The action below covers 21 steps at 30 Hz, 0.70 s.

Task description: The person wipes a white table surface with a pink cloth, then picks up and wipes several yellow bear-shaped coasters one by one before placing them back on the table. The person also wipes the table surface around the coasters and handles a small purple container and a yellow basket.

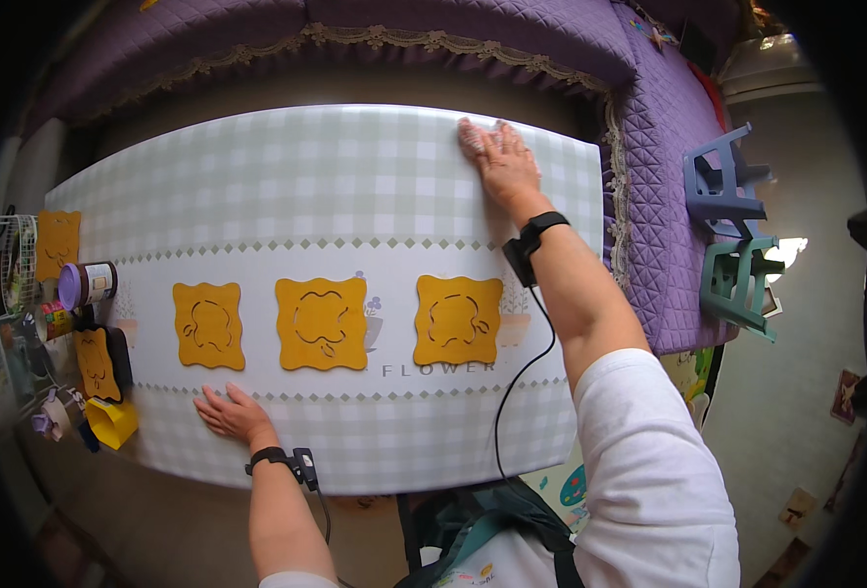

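Note:
My right hand (508, 163) presses a red-and-white cloth (477, 137) onto the checked tablecloth (294, 176) near the table's far right edge. Palm down and empty, my left hand (236, 415) rests on the near left part of the tablecloth, fingers apart. Between the hands lie several wavy-edged yellow mats with cut-out slits: a left one (209, 325), a middle one (322, 323) and a right one (458, 320). The left mat is the nearest to my left hand. Both wrists wear black straps with cables.
At the table's left end are a purple-lidded jar (95, 285), a yellow container (112, 422), another yellow mat (59, 244) and a wire rack (20, 257). A purple quilted sofa (661, 198) borders the far and right sides. Blue (724, 184) and green (740, 283) plastic stools stand at right.

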Tool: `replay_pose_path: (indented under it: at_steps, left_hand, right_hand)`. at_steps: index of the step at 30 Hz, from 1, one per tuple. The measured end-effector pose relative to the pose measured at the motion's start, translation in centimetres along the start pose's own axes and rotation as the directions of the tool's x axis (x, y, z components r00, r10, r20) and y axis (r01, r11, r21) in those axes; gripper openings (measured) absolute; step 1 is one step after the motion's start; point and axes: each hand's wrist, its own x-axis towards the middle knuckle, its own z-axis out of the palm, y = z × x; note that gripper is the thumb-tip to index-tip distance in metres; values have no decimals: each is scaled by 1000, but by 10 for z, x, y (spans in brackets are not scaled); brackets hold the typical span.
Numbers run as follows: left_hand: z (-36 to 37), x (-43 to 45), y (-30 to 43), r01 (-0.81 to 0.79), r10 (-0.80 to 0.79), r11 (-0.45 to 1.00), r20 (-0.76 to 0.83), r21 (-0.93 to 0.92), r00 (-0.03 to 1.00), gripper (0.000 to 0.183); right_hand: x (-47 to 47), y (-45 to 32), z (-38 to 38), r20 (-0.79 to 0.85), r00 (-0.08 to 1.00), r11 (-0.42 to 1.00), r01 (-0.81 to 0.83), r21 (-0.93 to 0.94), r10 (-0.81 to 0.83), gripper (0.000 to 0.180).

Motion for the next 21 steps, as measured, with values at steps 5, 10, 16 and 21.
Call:
replay_pose_path:
  at_steps: [5,10,16,21]
  left_hand:
    - [-1,0,-1,25,-27,999,57,38,998,50]
    - [0,1,0,17,-18,999,34,33,999,50]
    - [-1,1,0,26,-28,999,31,38,999,49]
    - [1,1,0,7,-7,1000,1,23,1000,48]
  right_hand:
    - [0,114,3,25,951,951,-307,-31,308,52]
    - [-47,154,25,-114,883,890,-454,38,456,53]
    - [-122,66,28,-79,844,848,-530,24,530,54]
    - [-136,-57,13,-17,990,965,-129,228,137,56]
